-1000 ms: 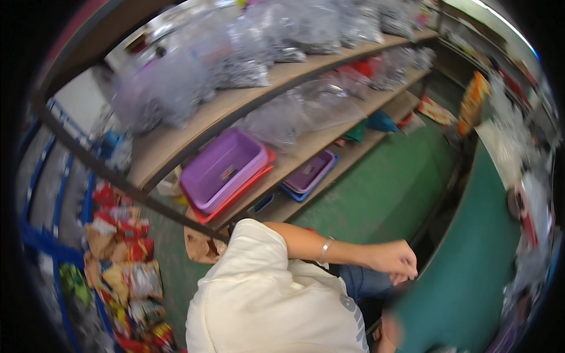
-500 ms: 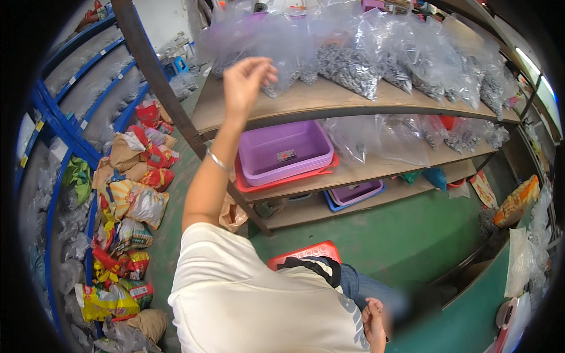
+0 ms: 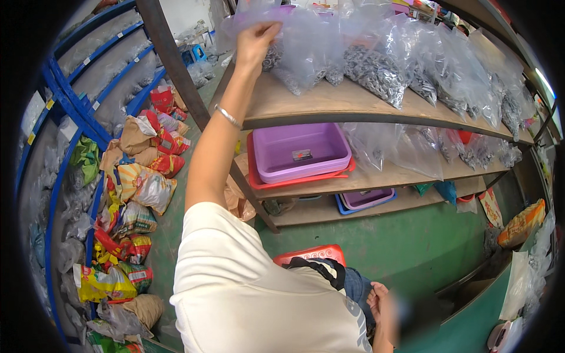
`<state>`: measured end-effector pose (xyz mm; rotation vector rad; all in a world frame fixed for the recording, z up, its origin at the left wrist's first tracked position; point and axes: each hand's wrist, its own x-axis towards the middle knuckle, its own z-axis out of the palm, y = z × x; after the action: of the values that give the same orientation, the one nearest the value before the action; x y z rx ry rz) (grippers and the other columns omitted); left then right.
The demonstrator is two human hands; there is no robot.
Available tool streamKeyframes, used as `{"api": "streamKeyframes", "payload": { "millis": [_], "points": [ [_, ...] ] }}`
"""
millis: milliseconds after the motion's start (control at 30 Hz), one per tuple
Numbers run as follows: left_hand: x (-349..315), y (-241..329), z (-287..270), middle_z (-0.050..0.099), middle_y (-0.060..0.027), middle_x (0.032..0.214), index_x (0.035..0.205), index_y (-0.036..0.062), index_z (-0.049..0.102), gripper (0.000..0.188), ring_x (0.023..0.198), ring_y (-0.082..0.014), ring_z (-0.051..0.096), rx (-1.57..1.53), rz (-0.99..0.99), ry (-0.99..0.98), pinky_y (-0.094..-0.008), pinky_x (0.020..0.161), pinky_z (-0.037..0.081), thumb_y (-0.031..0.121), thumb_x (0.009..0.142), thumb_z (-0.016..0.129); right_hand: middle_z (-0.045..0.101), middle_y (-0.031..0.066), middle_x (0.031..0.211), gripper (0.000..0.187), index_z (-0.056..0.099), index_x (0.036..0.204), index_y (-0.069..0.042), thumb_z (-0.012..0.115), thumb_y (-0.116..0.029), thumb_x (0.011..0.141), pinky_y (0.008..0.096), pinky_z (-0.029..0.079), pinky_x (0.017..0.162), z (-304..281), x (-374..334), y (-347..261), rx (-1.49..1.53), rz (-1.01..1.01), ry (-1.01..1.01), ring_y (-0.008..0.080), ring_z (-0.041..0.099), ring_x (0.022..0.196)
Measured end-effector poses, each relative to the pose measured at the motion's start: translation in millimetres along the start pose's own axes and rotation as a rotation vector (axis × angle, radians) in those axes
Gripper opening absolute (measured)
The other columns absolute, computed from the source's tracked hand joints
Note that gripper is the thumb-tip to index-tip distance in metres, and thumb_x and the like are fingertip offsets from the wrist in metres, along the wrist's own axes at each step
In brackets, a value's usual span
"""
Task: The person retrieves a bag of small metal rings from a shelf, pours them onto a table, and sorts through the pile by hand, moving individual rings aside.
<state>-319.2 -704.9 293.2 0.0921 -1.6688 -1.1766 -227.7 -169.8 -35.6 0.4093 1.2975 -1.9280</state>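
Note:
My left hand (image 3: 254,47), with a bracelet at the wrist, reaches up to the top shelf. Its fingers are pinched on the upper part of a clear plastic bag (image 3: 250,22) at the shelf's left end. Beside it stand other clear bags of small grey metal-looking parts (image 3: 376,73), too small to name exactly. My right hand (image 3: 381,303) is low at the right, near my jeans, with its fingers curled. Whether anything is inside those fingers is hidden.
Nested purple trays (image 3: 301,150) sit in a red tray on the middle shelf, with more bags. A red plastic stool (image 3: 329,253) is below. Colourful sacks (image 3: 138,217) lie along the floor at left by a blue rack (image 3: 79,126). A metal post (image 3: 170,59) stands left of my arm.
My left hand has moved up and slightly right, closing its fingers on a bag. The view has shifted, so the shelves sit further right and lower. My right hand stays low, fingers curled.

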Motion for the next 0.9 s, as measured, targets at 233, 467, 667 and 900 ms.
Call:
{"api": "streamKeyframes", "payload": {
  "millis": [233,467,667,900],
  "points": [
    [64.3,-30.0,6.4,0.058,-0.0085,0.107,0.091,-0.0002,0.06,0.007,0.099,-0.0151,0.055,-0.041,0.324,-0.327,-0.0263,0.087,0.044,-0.001,0.085,0.056,0.041,-0.0009,0.058,0.013,0.056,0.094,-0.002,0.051,-0.014,0.092,0.0229,0.034,0.045,21.4,4.9,-9.6,-0.095,-0.085,-0.055,0.0094,0.04,0.05],
    [-117.9,49.1,42.7,0.061,-0.0046,0.086,0.112,-0.0057,0.056,0.031,0.078,-0.0124,0.057,-0.556,-0.348,-0.217,-0.024,0.07,0.047,0.008,0.084,0.062,0.052,0.0058,0.072,0.017,0.052,0.103,0.004,0.046,-0.003,0.089,0.0258,0.042,0.053,45.1,-11.9,-46.2,0.116,-0.147,-0.112,0.0158,0.049,0.059],
    [-219.9,52.7,34.7,0.06,-0.0069,0.091,0.115,-0.008,0.053,0.032,0.086,-0.0122,0.058,-0.931,-0.954,-0.567,-0.0265,0.083,0.049,0.007,0.087,0.058,0.057,0.0167,0.096,0.035,0.045,0.114,0.008,0.042,0.007,0.08,0.0319,0.05,0.073,94.5,-37.6,-83.4,0.17,-0.135,-0.386,0.0261,0.058,0.085],
    [-244.5,56.6,45.1,0.058,-0.0205,0.112,0.117,-0.0098,0.05,0.034,0.106,-0.0254,0.057,-0.907,-1.021,-0.69,-0.0337,0.093,0.048,0.006,0.088,0.055,0.05,0.027,0.119,0.045,0.039,0.122,0.011,0.042,0.013,0.077,0.0409,0.042,0.099,132.9,-61.7,-111.4,0.311,-0.174,-0.504,0.0378,0.048,0.116]
  ]
}}
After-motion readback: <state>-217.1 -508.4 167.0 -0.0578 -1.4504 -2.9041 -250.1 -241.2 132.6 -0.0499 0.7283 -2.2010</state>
